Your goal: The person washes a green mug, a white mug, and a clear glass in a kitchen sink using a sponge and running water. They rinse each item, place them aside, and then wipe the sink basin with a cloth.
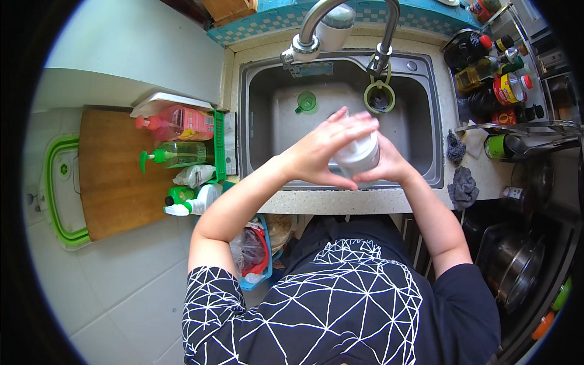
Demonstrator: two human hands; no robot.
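Observation:
Over the front part of a steel sink (299, 132), a whitish cylindrical container (358, 157) is held between both hands, blurred by motion. My left hand (326, 143) reaches across its upper left side with the thumb apart from the fingers. On the container's right side, my right hand (388, 159) is wrapped around it. What is inside the container cannot be seen. On the sink floor behind my left hand is a small green translucent cup (306, 101) with a handle. A green-rimmed strainer (379, 96) hangs beneath the faucet spout (379, 64).
A faucet-mounted water filter (335, 29) stands behind the sink. At the left, pump bottles (182, 123) stand by a green basket (220, 146) and a wooden board (123, 178). Grey cloths (463, 187) lie on the right counter, beside a rack of sauce bottles (506, 89).

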